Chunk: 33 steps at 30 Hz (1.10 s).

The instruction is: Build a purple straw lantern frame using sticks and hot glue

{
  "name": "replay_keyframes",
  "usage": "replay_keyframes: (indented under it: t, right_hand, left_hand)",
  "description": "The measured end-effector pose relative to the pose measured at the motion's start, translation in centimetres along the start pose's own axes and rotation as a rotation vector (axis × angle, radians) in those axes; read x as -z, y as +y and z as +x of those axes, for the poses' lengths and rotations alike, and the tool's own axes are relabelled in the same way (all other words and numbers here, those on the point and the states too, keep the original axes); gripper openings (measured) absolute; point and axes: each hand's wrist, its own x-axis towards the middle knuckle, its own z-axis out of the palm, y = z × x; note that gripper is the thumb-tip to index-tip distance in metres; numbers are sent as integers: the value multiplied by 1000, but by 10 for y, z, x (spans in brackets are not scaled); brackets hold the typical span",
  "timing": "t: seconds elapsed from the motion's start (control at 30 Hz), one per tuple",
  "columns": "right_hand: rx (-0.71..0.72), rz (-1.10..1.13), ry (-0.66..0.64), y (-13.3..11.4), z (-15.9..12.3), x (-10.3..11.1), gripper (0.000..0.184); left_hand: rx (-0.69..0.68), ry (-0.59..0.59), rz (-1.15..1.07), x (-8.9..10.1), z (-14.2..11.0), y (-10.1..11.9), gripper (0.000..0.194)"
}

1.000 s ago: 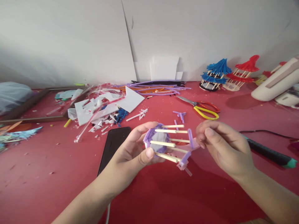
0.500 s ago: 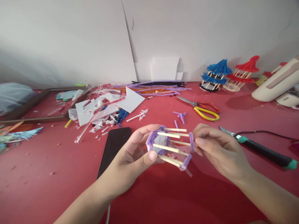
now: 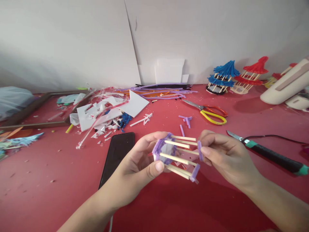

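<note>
My left hand point(image 3: 138, 167) grips a small model frame point(image 3: 166, 149) by its base, tilted on its side above the table. The base is wrapped in purple pipe cleaner around a pale disc. Several light wooden sticks point(image 3: 177, 158) project from it to the right. Short purple pipe cleaner pieces join some stick ends; one point(image 3: 195, 172) is at the lower end. My right hand point(image 3: 223, 158) is closed, thumb and fingers pinching another purple pipe cleaner piece point(image 3: 200, 150) at the upper stick ends. Its curled back fingers are partly hidden.
A black phone point(image 3: 118, 154) lies by my left hand. Scissors point(image 3: 207, 112), a green-and-black-handled tool point(image 3: 272, 156) and purple offcuts point(image 3: 185, 120) lie beyond. White scraps point(image 3: 103, 112) are heaped at left. Blue point(image 3: 223, 77) and red point(image 3: 252, 75) pavilion models stand at back right.
The frame in my left hand has shifted slightly right and down. My right hand's thumb and fingers have come onto the upper purple piece.
</note>
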Motion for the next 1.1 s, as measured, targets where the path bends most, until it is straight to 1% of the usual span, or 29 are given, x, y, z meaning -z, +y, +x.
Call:
replay_keyframes:
  t: [0.2, 0.57, 0.7, 0.77, 0.87, 0.93, 1.0, 1.03, 1.1]
  right_hand:
    - [-28, 16, 6, 2, -2, 0, 15]
    - [-38, 29, 26, 1, -1, -2, 17]
    - [-43, 71, 0, -1, -1, -4, 17]
    - [-55, 85, -4, 0, -2, -3, 16]
    - [-85, 59, 49, 3, -2, 3, 18]
    - [-89, 24, 75, 5, 0, 8, 25]
    - [-68, -79, 67, 6, 3, 12, 32]
    - [-49, -181, 61, 5, 5, 15, 34]
    - [15, -468, 16, 2, 8, 19, 35]
  left_hand:
    - [12, 18, 2, -1, 0, 1, 37]
    - [17, -13, -18, 0, -1, -1, 38]
    - [23, -13, -15, 1, -1, -2, 37]
    - [36, -3, -21, 2, -1, -3, 40]
    - [34, -1, -56, 4, 0, -4, 51]
    - [22, 0, -72, 4, 1, -4, 59]
    - [27, 27, -70, 4, 2, -3, 63]
    - [39, 42, -65, 4, 2, -2, 64]
    - [62, 63, -64, 4, 2, 0, 63]
